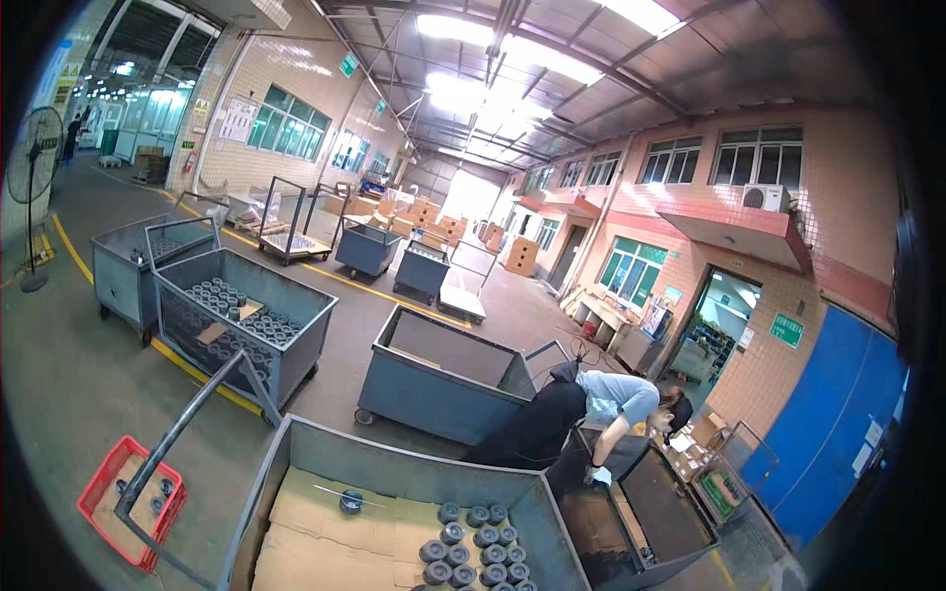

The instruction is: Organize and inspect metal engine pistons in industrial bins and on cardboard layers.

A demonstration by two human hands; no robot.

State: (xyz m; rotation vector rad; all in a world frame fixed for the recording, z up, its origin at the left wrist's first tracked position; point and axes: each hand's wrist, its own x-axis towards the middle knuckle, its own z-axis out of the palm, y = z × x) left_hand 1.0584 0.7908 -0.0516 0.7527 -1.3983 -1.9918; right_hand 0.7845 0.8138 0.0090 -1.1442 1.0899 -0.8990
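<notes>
Neither of my hands shows in the head view. Nearest to me is a grey metal cart (414, 451), lined with a cardboard sheet (310, 552). Several dark round metal parts (459, 555) stand grouped at its right side. Apart from them, toward the left, sits a single dark round part (351, 502) with a thin light rod (330, 492) lying across it. To the right, a co-worker (621, 394) bends over another dark cart (680, 552), one gloved hand (598, 475) reaching down into it.
A red plastic crate (131, 502) holding a few dark parts lies on the floor at left, beside a bent cart handle (187, 419). Behind it stands a cart of round parts (246, 315). Another grey cart (434, 394) is just ahead, and a standing fan (37, 158) is far left.
</notes>
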